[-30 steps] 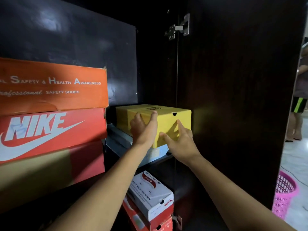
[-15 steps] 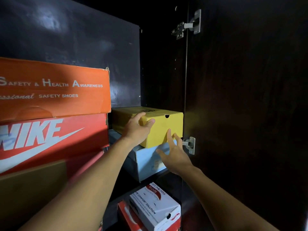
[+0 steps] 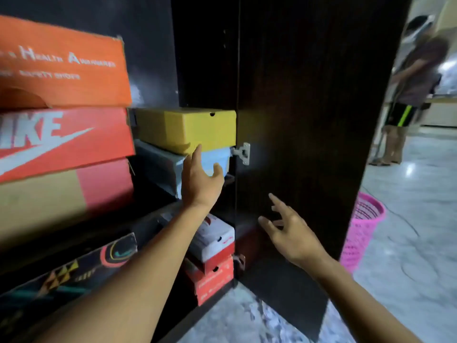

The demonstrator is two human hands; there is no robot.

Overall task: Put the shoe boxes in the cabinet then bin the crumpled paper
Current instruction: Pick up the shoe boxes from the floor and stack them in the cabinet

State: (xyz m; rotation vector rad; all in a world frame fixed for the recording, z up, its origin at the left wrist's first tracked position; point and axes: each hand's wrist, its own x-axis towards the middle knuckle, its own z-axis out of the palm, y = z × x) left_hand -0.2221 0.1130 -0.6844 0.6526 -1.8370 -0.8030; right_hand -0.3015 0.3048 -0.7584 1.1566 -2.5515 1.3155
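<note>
Yellow shoe box (image 3: 185, 129) sits in the cabinet (image 3: 309, 95) — left hand (image 3: 197, 179) and right hand (image 3: 289, 231) are open, empty; binning paper probably comes next.

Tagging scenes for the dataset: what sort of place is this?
Probably a home, perhaps a hallway or storeroom: a dark wooden cabinet packed with stacked shoe boxes, a marble-look floor, and a pink plastic basket beside the open door.

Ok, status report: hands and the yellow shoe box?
Left hand open, in front of pale blue box. Right hand open, before dark wooden cabinet door. Yellow cardboard shoe box shelved atop the blue box. Crumpled paper not in view.
</note>
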